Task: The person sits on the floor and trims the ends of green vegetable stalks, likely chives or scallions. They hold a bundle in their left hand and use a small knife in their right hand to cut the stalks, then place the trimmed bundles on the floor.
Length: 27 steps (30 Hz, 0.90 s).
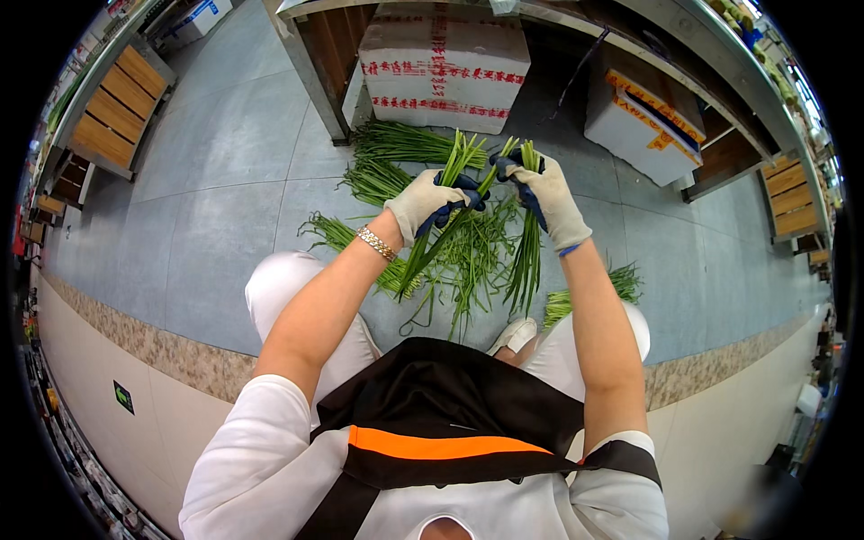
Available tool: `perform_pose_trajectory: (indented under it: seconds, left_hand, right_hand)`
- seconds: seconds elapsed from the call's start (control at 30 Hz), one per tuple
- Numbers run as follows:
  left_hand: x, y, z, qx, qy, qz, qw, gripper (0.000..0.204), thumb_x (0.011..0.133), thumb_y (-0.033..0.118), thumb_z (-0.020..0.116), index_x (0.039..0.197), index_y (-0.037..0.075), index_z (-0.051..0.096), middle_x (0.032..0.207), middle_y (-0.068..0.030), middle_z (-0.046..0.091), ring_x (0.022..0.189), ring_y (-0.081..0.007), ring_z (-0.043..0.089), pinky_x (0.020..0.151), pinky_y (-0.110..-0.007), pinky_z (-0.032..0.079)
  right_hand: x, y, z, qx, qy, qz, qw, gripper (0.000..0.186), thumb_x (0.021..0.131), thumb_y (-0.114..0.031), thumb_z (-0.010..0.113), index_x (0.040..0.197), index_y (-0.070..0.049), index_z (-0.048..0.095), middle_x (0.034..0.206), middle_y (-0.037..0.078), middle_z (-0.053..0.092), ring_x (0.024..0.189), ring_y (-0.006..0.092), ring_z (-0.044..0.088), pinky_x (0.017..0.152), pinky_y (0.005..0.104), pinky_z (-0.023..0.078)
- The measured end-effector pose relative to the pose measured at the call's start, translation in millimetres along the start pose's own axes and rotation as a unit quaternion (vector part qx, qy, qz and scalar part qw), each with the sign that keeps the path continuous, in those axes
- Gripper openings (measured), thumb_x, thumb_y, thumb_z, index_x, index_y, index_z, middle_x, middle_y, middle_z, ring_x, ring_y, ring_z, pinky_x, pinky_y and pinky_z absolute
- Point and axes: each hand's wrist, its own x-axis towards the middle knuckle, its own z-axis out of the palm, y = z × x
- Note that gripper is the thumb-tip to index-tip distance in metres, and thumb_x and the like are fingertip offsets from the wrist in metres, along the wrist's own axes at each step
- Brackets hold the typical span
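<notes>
My left hand [423,203], in a white glove with a dark blue palm, is closed on long green leafy stalks [462,155] whose pale ends point up and whose leaves hang down. My right hand [543,196], gloved alike, grips more stalks [526,270] just to the right, with its fingertips near the top of those in my left hand. Beneath both hands lie loose, tangled greens [472,270] on the floor. Bunches of greens [396,139] are laid behind and to the left, and another pile [621,286] lies by my right knee.
A white foam box with red printing [441,63] sits under a metal-framed table [317,81]. Another foam box with orange tape [630,135] stands to its right. Slatted wooden stands [117,108] are at both sides. I crouch on grey floor tiles [207,207].
</notes>
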Motion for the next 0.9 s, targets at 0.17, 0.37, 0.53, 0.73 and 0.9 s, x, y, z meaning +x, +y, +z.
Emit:
perform_pose_trajectory:
  seconds: [0.17,0.37,0.53,0.73,0.9]
  left_hand:
    - [-7.5,15.1,6.1,-0.034,-0.009,-0.063,0.997,0.022,0.082,0.009,0.06,0.101,0.0,0.063,0.079,-0.0038,0.064,0.063,-0.0099,0.057,0.055,-0.024,0.046]
    - [-4.2,7.1,7.1,-0.028,-0.004,0.024,0.999,0.02,0.081,0.002,0.061,0.1,-0.002,0.064,0.082,-0.0037,0.066,0.067,-0.0093,0.059,0.06,-0.025,0.05]
    - [-8.3,11.8,13.1,-0.056,0.017,0.002,0.998,0.023,0.083,0.007,0.057,0.103,-0.002,0.064,0.086,-0.0066,0.067,0.065,-0.0097,0.058,0.057,-0.024,0.048]
    - [-1.1,-1.8,11.1,-0.068,0.003,0.019,0.997,0.026,0.084,0.007,0.057,0.107,-0.002,0.064,0.09,-0.0078,0.069,0.07,-0.0098,0.061,0.062,-0.025,0.051]
    - [-1.0,-3.0,15.8,-0.026,0.008,0.088,0.996,0.026,0.082,0.007,0.061,0.106,-0.002,0.064,0.09,-0.0067,0.068,0.071,-0.0091,0.06,0.064,-0.024,0.051]
  right_hand:
    - [3.9,17.6,-4.5,0.042,0.01,-0.078,0.996,0.017,0.079,-0.001,0.054,0.094,0.002,0.062,0.082,-0.001,0.063,0.075,0.0091,0.051,0.072,0.0235,0.042]
    - [3.5,18.2,-5.7,0.054,0.016,-0.039,0.998,0.012,0.084,-0.007,0.057,0.092,-0.001,0.062,0.078,0.0,0.061,0.066,0.008,0.05,0.063,0.0239,0.042]
    - [1.6,12.3,-2.8,0.178,0.075,0.056,0.98,0.013,0.089,-0.016,0.061,0.089,-0.004,0.063,0.072,0.0,0.059,0.054,0.0069,0.047,0.05,0.0237,0.038]
    - [0.2,14.8,1.2,0.082,0.008,0.0,0.997,0.013,0.081,-0.006,0.057,0.09,0.0,0.065,0.078,0.0,0.063,0.064,0.0074,0.052,0.059,0.0235,0.042]
    - [0.0,13.8,3.3,0.071,-0.007,-0.017,0.997,0.015,0.08,-0.006,0.055,0.089,0.002,0.064,0.08,0.0,0.064,0.071,0.0087,0.052,0.068,0.0243,0.043]
